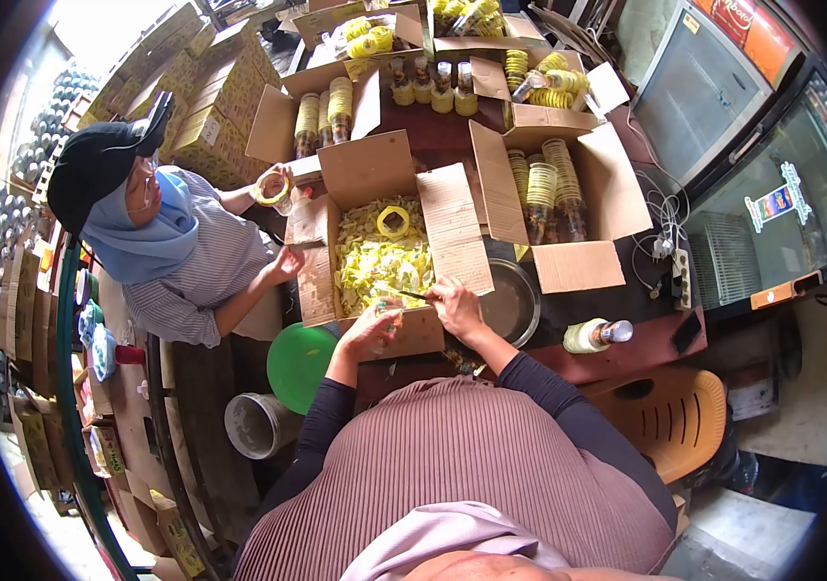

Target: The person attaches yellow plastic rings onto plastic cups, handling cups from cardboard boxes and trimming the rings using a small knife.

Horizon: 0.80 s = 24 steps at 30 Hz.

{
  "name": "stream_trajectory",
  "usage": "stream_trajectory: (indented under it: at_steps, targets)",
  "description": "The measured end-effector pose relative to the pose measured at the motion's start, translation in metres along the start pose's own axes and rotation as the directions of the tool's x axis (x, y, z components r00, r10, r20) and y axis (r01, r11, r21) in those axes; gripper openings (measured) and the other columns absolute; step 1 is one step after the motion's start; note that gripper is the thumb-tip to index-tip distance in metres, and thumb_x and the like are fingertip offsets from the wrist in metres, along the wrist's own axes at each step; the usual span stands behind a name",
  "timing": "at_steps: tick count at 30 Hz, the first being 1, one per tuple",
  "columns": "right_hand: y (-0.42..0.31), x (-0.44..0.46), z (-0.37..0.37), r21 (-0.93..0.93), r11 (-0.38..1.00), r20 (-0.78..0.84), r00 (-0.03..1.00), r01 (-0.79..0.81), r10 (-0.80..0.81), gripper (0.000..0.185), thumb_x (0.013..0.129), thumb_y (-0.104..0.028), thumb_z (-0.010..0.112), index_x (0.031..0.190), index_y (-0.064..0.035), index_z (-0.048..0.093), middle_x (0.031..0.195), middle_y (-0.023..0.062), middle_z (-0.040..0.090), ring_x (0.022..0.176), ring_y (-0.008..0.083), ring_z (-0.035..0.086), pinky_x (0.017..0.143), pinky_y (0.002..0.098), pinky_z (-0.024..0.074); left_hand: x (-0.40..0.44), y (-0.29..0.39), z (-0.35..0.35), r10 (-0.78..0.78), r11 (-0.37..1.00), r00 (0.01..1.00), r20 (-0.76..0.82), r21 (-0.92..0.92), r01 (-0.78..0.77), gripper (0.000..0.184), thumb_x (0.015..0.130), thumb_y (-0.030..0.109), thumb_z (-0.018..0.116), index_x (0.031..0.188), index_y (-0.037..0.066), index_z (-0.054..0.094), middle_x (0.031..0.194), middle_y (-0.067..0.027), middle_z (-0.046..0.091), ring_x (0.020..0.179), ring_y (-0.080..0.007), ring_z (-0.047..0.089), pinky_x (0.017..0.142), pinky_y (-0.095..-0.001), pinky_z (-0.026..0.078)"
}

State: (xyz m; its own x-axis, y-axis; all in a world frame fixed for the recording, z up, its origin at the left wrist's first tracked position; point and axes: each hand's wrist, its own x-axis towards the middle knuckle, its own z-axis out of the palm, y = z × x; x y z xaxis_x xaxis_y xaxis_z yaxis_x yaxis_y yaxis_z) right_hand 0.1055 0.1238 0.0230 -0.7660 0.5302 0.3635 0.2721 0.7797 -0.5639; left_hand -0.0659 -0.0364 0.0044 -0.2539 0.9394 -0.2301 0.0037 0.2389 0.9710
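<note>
An open cardboard box point(462, 228) stands before me, full of yellow and pale plastic-like scraps point(375, 254). On the scraps lies a yellow ring point(393, 222) with a dark centre. At the box's near edge, my left hand point(363, 334) is closed around a clear plastic cup-like piece point(393, 316); its contents are too small to make out. My right hand point(458, 308) grips a thin dark tool point(412, 294), pointing left over the scraps. Its kind is unclear.
At left, a person point(191, 232) holds a yellow-rimmed clear cup point(273, 188). Boxes of stacked cups point(568, 184) stand beyond. A steel bowl point(522, 300), a filled bottle point(597, 335) and a phone point(687, 332) are at right. A green basin point(301, 368) and white bucket point(257, 426) sit lower left.
</note>
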Motion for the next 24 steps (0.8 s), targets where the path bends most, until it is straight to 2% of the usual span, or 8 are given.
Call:
stream_trajectory:
  at_steps: [1, 2, 4, 6, 8, 13, 16, 24]
  targets:
    - [0.001, 0.002, -0.003, 0.107, 0.987, 0.108, 0.988, -0.119, 0.107, 0.008, 0.076, -0.01, 0.063, 0.082, -0.012, 0.068, 0.087, 0.0036, 0.062, 0.086, 0.0245, 0.061, 0.071, 0.0373, 0.051, -0.001, 0.01, 0.005, -0.278, 0.942, 0.96, -0.008, -0.196, 0.271, 0.046, 0.085, 0.029, 0.068, 0.122, 0.013, 0.046, 0.1, -0.0029, 0.062, 0.094, -0.0151, 0.061, 0.068, -0.03, 0.051]
    - [0.002, 0.003, -0.006, 0.198, 0.949, 0.226, 0.954, -0.246, 0.2, 0.012, 0.075, -0.008, 0.062, 0.083, -0.0132, 0.068, 0.089, 0.0022, 0.062, 0.09, 0.0251, 0.061, 0.074, 0.0382, 0.0518, -0.004, 0.015, 0.009, -0.282, 0.941, 0.959, -0.012, -0.198, 0.274, 0.046, 0.085, 0.029, 0.068, 0.122, 0.013, 0.046, 0.1, -0.0029, 0.062, 0.094, -0.0151, 0.061, 0.068, -0.03, 0.051]
    - [0.005, 0.004, -0.009, 0.193, 0.957, 0.214, 0.962, -0.215, 0.173, 0.012, 0.076, -0.009, 0.06, 0.083, -0.0142, 0.068, 0.086, 0.0023, 0.062, 0.088, 0.0253, 0.061, 0.074, 0.0371, 0.0522, -0.007, 0.026, 0.015, -0.272, 0.898, 0.962, -0.01, -0.363, 0.25, 0.043, 0.085, 0.022, 0.071, 0.118, 0.013, 0.046, 0.098, -0.0042, 0.061, 0.076, -0.0139, 0.061, 0.061, -0.027, 0.049]
    - [0.006, 0.005, -0.015, -0.005, 1.0, 0.19, 0.982, 0.014, -0.012, 0.011, 0.076, -0.01, 0.059, 0.083, -0.0143, 0.067, 0.088, 0.0021, 0.062, 0.088, 0.0248, 0.061, 0.073, 0.0366, 0.0523, -0.008, 0.027, 0.016, -0.235, 0.946, 0.969, -0.081, -0.247, 0.209, 0.041, 0.083, 0.024, 0.073, 0.115, 0.013, 0.049, 0.091, -0.0014, 0.061, 0.066, -0.0118, 0.059, 0.057, -0.0246, 0.046]
    - [0.002, 0.003, -0.024, -0.061, 0.995, 0.194, 0.979, 0.074, -0.061, 0.011, 0.077, -0.011, 0.059, 0.083, -0.0149, 0.067, 0.092, 0.0017, 0.063, 0.089, 0.0246, 0.06, 0.073, 0.0369, 0.0523, -0.005, 0.016, 0.009, -0.003, 0.985, 0.994, -0.113, 0.17, 0.022, 0.035, 0.084, 0.026, 0.072, 0.111, 0.011, 0.053, 0.086, -0.0004, 0.059, 0.066, -0.0089, 0.057, 0.054, -0.0227, 0.043]
    - [0.0, -0.003, -0.027, -0.255, 0.904, 0.109, 0.94, 0.342, -0.324, 0.013, 0.078, -0.013, 0.055, 0.085, -0.0099, 0.066, 0.1, 0.0064, 0.063, 0.095, 0.0256, 0.059, 0.074, 0.0363, 0.0518, -0.01, 0.031, 0.011, -0.061, 0.993, 0.996, -0.07, 0.097, 0.068, 0.032, 0.087, 0.027, 0.069, 0.111, 0.01, 0.055, 0.085, 0.0008, 0.058, 0.065, -0.0078, 0.055, 0.056, -0.0229, 0.046]
    - [-0.004, -0.01, -0.022, -0.33, 0.87, 0.058, 0.928, 0.367, -0.369, 0.014, 0.077, -0.013, 0.055, 0.085, -0.0076, 0.065, 0.101, 0.007, 0.063, 0.095, 0.0244, 0.059, 0.074, 0.0352, 0.0513, -0.015, 0.036, 0.013, -0.207, 0.973, 0.977, -0.044, -0.117, 0.201, 0.032, 0.087, 0.027, 0.069, 0.112, 0.01, 0.056, 0.086, 0.0005, 0.058, 0.068, -0.0085, 0.057, 0.058, -0.0231, 0.048]
    - [-0.016, -0.024, -0.002, -0.298, 0.924, -0.002, 0.968, 0.238, -0.25, 0.012, 0.076, -0.013, 0.057, 0.084, -0.0083, 0.066, 0.1, 0.0055, 0.062, 0.093, 0.0229, 0.057, 0.074, 0.0347, 0.0511, -0.016, 0.022, 0.008, -0.189, 0.969, 0.982, 0.004, -0.16, 0.188, 0.03, 0.091, 0.031, 0.063, 0.112, 0.01, 0.058, 0.085, 0.0004, 0.059, 0.074, -0.0078, 0.057, 0.06, -0.0237, 0.051]
